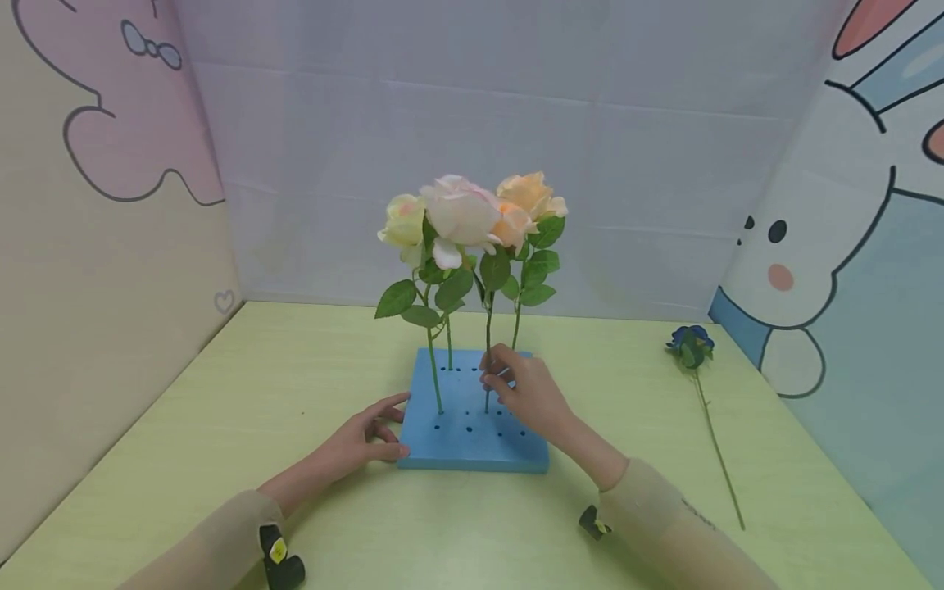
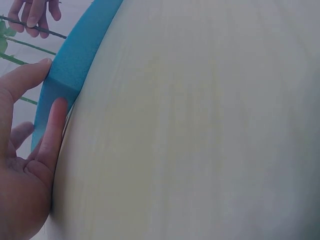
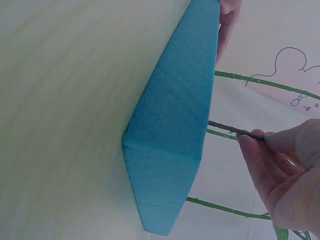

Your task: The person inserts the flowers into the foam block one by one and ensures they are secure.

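A blue block [image 1: 472, 451] with holes in its top stands on the table, several artificial roses upright in it. My right hand [image 1: 527, 389] pinches a dark rose stem [image 3: 225, 127] between thumb and fingertips, above the block; its lower end meets a hole. Over that stem are a large pale pink rose [image 1: 460, 211] and a peach rose [image 1: 514, 225], overlapping. A yellow-green rose [image 1: 403, 221] is at the left, an orange rose [image 1: 527, 195] behind at the right. My left hand [image 1: 365, 434] rests at the block's left side, fingers spread against its edge [image 2: 75, 62].
A blue rose [image 1: 691, 346] with a long stem lies on the table to the right. Behind the table hangs a pale cloth [image 1: 332, 164]. Walls with cartoon drawings flank both sides, a rabbit [image 1: 804, 246] on the right one.
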